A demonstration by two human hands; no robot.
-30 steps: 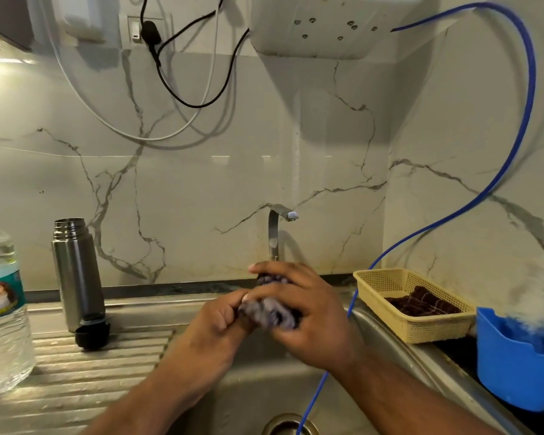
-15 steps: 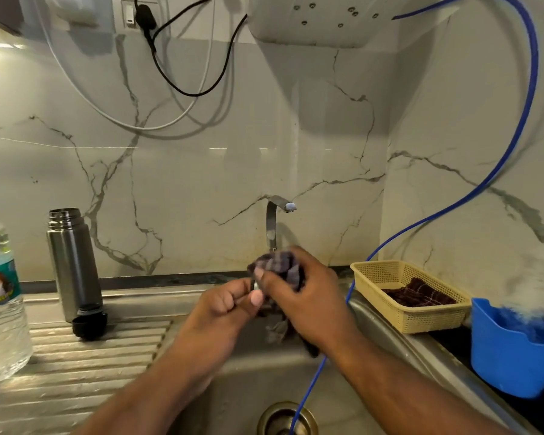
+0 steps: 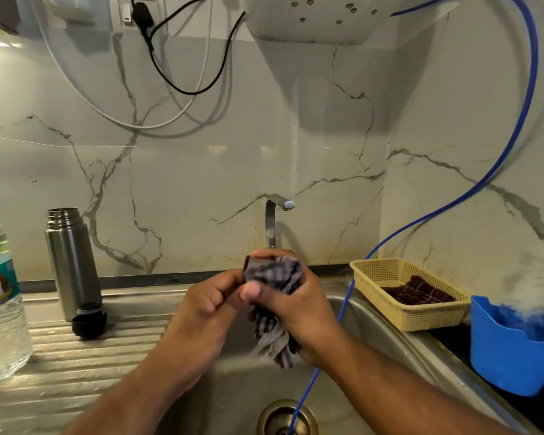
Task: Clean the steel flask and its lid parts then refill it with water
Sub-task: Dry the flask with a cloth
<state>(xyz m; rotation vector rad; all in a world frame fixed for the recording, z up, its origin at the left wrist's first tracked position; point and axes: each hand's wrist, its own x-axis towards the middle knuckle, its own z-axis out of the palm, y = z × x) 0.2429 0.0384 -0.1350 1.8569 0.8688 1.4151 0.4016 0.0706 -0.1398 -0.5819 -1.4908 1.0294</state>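
Cleaning seems midway: the left hand (image 3: 208, 301) grips the steel cap (image 3: 254, 264), the right hand (image 3: 299, 306) clasps a cloth (image 3: 277, 337) round it, and the open flask (image 3: 73, 262) at nine o'clock likely awaits refilling.

L hand (image 3: 201, 304) + R hand (image 3: 296, 306) meet over sink basin (image 3: 233, 387), cap (image 3: 254, 265) and cloth (image 3: 277, 337) btwn them. Tap (image 3: 274, 221) just behind hands. Drain (image 3: 286, 417) in front. Flask (image 3: 73, 262) upright well left of L hand on drainboard (image 3: 76, 372), lid part (image 3: 89, 321) in front at its base; water bottle (image 3: 0, 309) further left. Basket (image 3: 374, 277) right of R hand w/ rag (image 3: 418, 293) in it; tub (image 3: 509, 365) further right. Hose (image 3: 453, 199) passes by R hand down to drain.
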